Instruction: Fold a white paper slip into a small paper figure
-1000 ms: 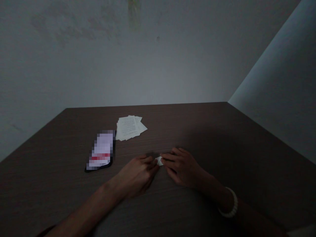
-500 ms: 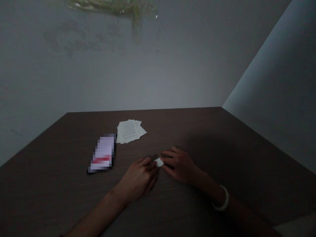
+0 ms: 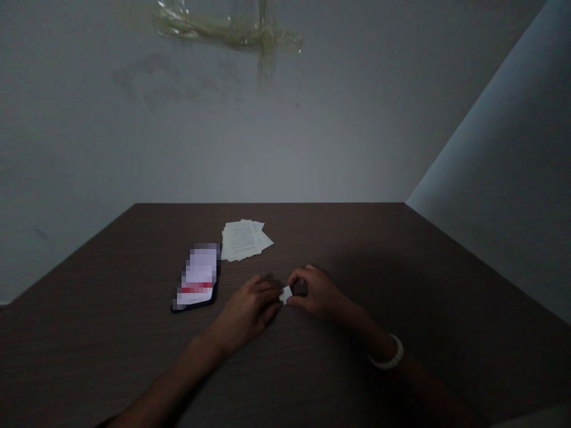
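Observation:
A small folded white paper piece [image 3: 285, 293] lies between my two hands on the dark wooden table [image 3: 401, 285]. My left hand [image 3: 247, 309] rests on the table with its fingertips pinched on the paper's left side. My right hand [image 3: 319, 292], with a white beaded bracelet [image 3: 388, 359] on its wrist, has curled fingers pinching the paper's right side. A lit phone [image 3: 198, 278] lies to the left of my hands. Behind it, a small stack of printed paper sheets [image 3: 244, 239] is fanned out.
A pale wall stands behind the table, with a strip of yellowed tape [image 3: 232, 32] stuck high on it. A second wall runs along the right side. The room is dim.
The view has tilted up, showing more of the tape on the wall. My right hand's fingers have curled from flat into a pinch on the paper; both hands stay together.

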Available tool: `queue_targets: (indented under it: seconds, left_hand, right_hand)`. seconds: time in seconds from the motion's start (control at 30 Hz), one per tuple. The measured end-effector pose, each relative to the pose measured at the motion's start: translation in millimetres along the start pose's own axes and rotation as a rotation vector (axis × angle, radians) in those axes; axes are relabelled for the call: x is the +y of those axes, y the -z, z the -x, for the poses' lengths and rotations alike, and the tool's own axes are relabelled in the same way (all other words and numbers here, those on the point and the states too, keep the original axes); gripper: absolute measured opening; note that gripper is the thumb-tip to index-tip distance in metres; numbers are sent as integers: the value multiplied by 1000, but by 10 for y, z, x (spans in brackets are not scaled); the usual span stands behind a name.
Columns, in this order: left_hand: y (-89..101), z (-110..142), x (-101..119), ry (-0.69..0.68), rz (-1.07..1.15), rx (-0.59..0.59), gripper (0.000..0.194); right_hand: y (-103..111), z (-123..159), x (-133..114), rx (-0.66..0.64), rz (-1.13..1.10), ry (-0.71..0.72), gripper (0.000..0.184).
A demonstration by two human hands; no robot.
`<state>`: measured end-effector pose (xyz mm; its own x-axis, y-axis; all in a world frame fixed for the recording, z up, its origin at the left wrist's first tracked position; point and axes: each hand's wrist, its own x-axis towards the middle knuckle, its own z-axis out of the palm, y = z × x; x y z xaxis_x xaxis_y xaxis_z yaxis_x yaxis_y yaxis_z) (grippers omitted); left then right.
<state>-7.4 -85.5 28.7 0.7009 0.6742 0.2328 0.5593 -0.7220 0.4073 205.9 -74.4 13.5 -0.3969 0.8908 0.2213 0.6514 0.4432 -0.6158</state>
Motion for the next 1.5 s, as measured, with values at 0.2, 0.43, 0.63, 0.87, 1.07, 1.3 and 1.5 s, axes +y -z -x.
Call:
queue_targets:
  seconds: [0.2,0.43,0.63,0.87,1.07,1.3,1.5]
  left_hand:
    - [50,19,-123,120,136,143,14]
    - [14,36,-187,52,197,310,16]
    - [37,19,-172,89,264,275,18]
    - [80,13,-94,175,367,231,23]
    - [41,22,-102,200,385,224,24]
    - [28,25,-115,216,401,246,22]
    - [49,13,-106,193,358,284,22]
  right_hand:
    - [-106,-83,-103,68,-241,-78,7]
    - [-224,-100,-95,265,-191,168,7]
    - [-251,-52,-119,318,-217,229,5]
    - [-243,-30,-185,315,-306,110,9]
    - [-285,-40,-141,328,-375,49,10]
    - [-251,-37,-128,299,-355,52,9]
    - [-266,-40,-114,369,-277,142,7]
